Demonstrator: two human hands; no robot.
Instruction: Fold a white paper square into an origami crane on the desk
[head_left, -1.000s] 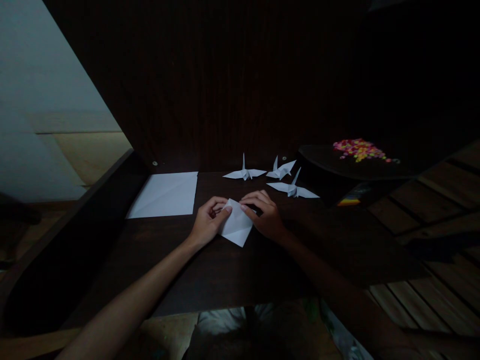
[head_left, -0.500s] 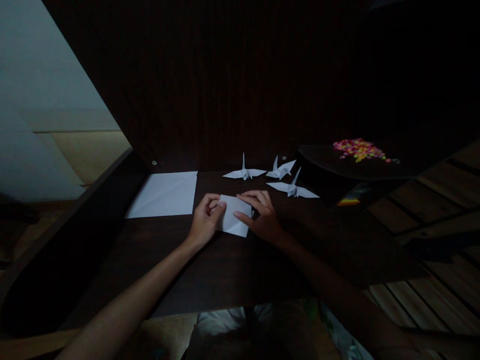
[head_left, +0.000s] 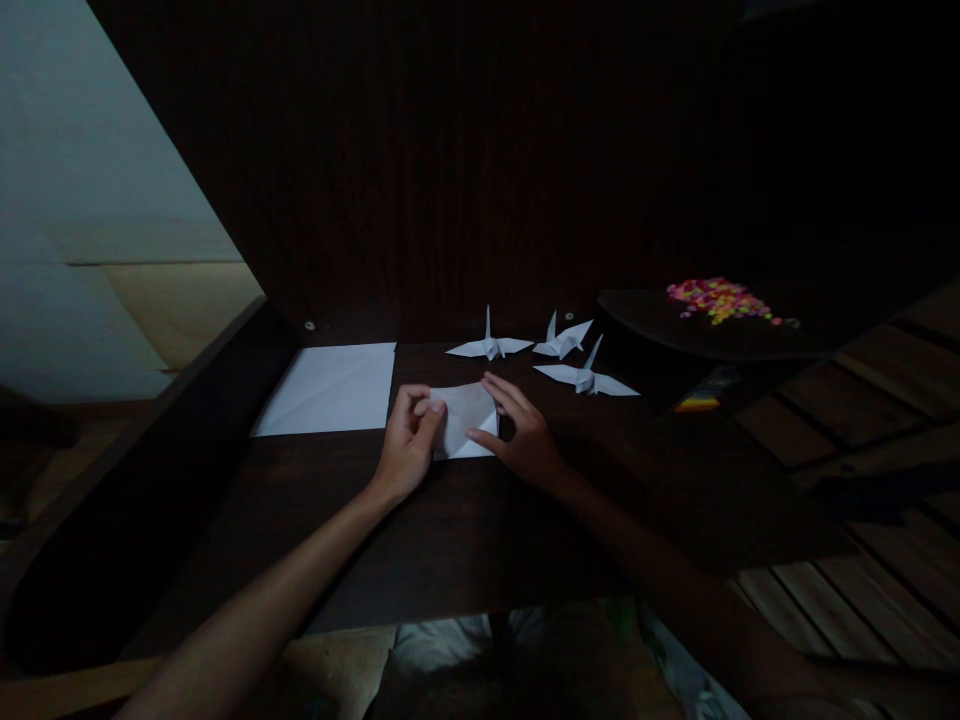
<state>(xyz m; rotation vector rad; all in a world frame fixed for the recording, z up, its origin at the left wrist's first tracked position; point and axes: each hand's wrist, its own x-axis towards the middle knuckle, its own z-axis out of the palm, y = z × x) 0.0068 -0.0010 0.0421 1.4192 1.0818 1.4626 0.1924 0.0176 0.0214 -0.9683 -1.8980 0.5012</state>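
Between my hands, just above or on the dark desk (head_left: pixel 420 540), is a small folded square of white paper (head_left: pixel 461 420). My left hand (head_left: pixel 409 435) pinches its left edge, thumb on top and fingers curled behind. Along the right edge, my right hand (head_left: pixel 525 430) grips the paper with the thumb on its face and the fingers at its upper right corner. Beyond it stand three white paper cranes: one straight behind (head_left: pixel 491 347), another further right (head_left: pixel 562 340), and the nearest one (head_left: pixel 586 379) with wings spread.
Flat on the desk at the left lies a stack or sheet of white paper (head_left: pixel 330 390). A raised dark side panel (head_left: pixel 142 480) bounds the left. Small colourful pieces (head_left: pixel 724 300) are heaped on a corner shelf (head_left: pixel 675 335) at the right.
The folded paper has turned from a tilt to nearly level, and its face now looks bent near the right thumb. Both hands have shifted slightly; the cranes stay put.
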